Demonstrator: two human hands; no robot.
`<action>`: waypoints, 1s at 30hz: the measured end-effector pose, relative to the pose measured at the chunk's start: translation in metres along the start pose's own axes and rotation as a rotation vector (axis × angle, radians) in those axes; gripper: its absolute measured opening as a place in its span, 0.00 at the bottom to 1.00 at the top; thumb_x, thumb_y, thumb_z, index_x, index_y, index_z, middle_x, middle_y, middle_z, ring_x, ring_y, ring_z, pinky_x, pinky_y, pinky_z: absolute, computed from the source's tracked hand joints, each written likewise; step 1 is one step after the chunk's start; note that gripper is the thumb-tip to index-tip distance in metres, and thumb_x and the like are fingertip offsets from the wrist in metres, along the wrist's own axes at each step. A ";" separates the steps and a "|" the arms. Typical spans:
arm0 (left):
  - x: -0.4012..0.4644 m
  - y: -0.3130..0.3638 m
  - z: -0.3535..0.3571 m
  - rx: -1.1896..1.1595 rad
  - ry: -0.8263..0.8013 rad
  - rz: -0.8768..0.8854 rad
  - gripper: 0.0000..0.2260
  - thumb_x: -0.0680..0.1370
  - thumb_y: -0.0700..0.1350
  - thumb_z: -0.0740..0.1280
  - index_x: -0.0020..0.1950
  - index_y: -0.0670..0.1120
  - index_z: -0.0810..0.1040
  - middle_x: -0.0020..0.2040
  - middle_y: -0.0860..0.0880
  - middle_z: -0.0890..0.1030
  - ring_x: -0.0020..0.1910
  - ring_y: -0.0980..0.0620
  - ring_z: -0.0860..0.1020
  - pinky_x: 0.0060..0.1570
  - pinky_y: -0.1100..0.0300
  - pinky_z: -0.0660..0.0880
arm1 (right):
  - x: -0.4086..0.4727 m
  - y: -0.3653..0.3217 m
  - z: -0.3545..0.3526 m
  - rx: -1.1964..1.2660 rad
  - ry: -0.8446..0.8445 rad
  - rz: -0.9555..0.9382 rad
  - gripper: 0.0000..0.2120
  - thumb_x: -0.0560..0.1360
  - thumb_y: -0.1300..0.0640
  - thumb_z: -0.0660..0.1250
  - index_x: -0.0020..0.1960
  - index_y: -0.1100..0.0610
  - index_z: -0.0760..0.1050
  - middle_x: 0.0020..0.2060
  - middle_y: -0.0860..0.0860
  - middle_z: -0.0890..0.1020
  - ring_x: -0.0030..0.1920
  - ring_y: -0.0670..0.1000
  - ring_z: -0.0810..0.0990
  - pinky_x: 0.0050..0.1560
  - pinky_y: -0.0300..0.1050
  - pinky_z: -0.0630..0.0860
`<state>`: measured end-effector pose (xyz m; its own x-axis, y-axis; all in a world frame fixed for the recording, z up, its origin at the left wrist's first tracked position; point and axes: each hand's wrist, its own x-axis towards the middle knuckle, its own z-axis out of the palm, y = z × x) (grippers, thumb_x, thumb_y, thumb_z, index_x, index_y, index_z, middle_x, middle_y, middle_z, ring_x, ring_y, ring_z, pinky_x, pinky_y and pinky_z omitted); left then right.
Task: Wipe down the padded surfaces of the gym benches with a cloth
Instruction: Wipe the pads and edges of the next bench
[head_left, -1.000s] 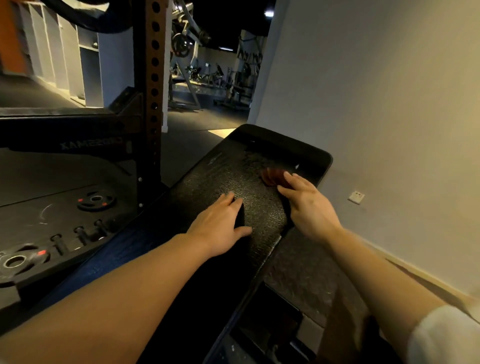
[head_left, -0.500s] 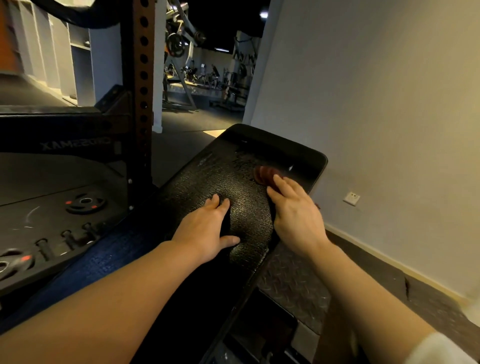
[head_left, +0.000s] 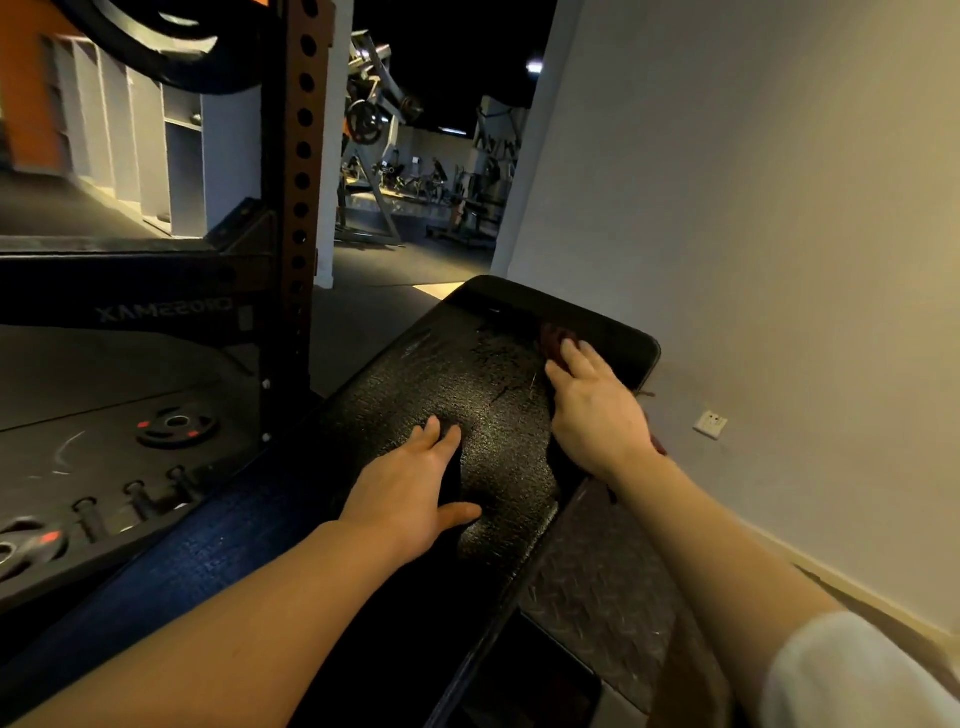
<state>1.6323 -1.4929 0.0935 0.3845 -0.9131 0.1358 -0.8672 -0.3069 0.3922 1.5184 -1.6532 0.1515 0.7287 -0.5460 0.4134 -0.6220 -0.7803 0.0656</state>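
1. The padded bench (head_left: 467, 374) runs away from the person toward the wall (head_left: 753, 208), its black pad glistening with wet streaks near the far end, likely where the wiping has reached.
2. The right hand (head_left: 592, 405) lies flat over a dark red cloth (head_left: 551, 335), fingers straight and pressing it down onto the pad near the far right edge. Only a bunched bit of cloth shows past the fingertips, plus a scrap by the wrist; the rest is hidden under the palm.
3. The flat palm probably spreads pressure, so the cloth drags across the textured surface rather than balling up.
4. The left hand (head_left: 415, 488) rests open on the middle of the pad, fingers straight, thumb splayed out, holding nothing. I judge it a brace, steadying the person as they lean forward.
5. The far corners and the near, shadowed end of the pad look dry, so more passes seem needed.
6. A perforated rack upright (head_left: 301, 208) stands to the left, with weight plates (head_left: 176, 426) on the floor beside it.
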 end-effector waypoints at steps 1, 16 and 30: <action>0.000 0.000 0.001 -0.004 0.010 -0.002 0.38 0.77 0.58 0.65 0.80 0.51 0.47 0.80 0.48 0.46 0.78 0.52 0.49 0.74 0.55 0.57 | -0.006 -0.009 0.003 0.005 -0.020 -0.062 0.26 0.79 0.59 0.59 0.76 0.53 0.61 0.79 0.52 0.52 0.78 0.53 0.48 0.77 0.53 0.50; 0.002 -0.006 0.002 -0.012 0.022 0.010 0.39 0.77 0.59 0.65 0.80 0.51 0.47 0.80 0.49 0.45 0.78 0.53 0.48 0.74 0.55 0.57 | 0.006 -0.030 0.019 -0.013 -0.006 -0.121 0.25 0.82 0.52 0.54 0.78 0.54 0.56 0.79 0.53 0.50 0.78 0.54 0.45 0.76 0.52 0.48; -0.001 -0.014 0.006 -0.082 0.039 0.023 0.40 0.77 0.57 0.67 0.80 0.48 0.47 0.80 0.50 0.45 0.78 0.54 0.47 0.75 0.55 0.56 | 0.048 -0.039 0.029 -0.052 0.019 -0.080 0.25 0.82 0.55 0.54 0.77 0.57 0.57 0.78 0.55 0.52 0.78 0.55 0.47 0.78 0.51 0.46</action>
<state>1.6424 -1.4890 0.0828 0.3784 -0.9079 0.1805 -0.8478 -0.2617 0.4612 1.5854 -1.6579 0.1428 0.7711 -0.4764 0.4225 -0.5767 -0.8038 0.1462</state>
